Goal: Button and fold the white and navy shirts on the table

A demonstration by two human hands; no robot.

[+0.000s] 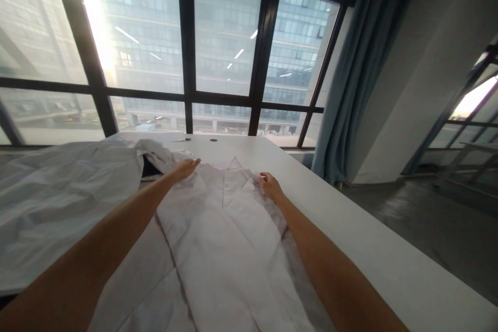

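Note:
A white collared shirt (218,238) lies flat, front up, on a white table (350,228), its collar at the far end. My left hand (185,168) rests on the shirt's left shoulder with fingers stretched out flat. At the right side of the collar, my right hand (269,184) has its fingers curled and pinched on the shirt's fabric. Both forearms reach across the shirt from the near edge.
A heap of crumpled white cloth (58,202) covers the table's left side. Two round holes (213,140) sit at the far edge of the table. Large windows (225,36) stand behind, a blue curtain (350,88) hangs at the right, and dark floor (428,218) lies beyond the table's right edge.

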